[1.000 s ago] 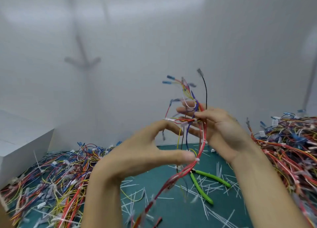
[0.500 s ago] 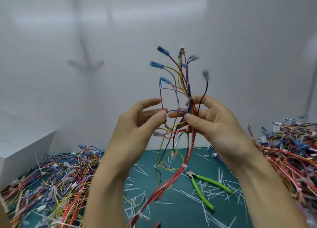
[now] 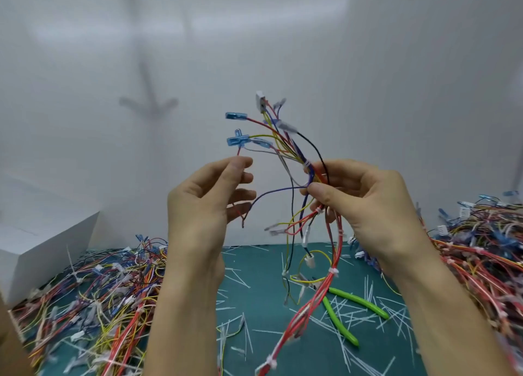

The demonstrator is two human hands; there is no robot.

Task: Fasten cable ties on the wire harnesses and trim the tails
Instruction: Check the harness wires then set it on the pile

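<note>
Both forearms rise from the bottom edge, hands lifted in front of the white wall. The right hand (image 3: 365,205) clenches thumb and forefinger around the wire harness (image 3: 337,251) where its strands gather, holding it upright above the green mat (image 3: 266,305). Blue terminals fan out overhead, while the red trunk, ringed by a white cable tie (image 3: 333,271), trails down to the mat. The left hand (image 3: 206,194), palm turned inward with fingers curled, pinches one thin red strand just below a blue terminal (image 3: 237,141). Green-handled cutters (image 3: 355,299) lie among trimmed tails.
</note>
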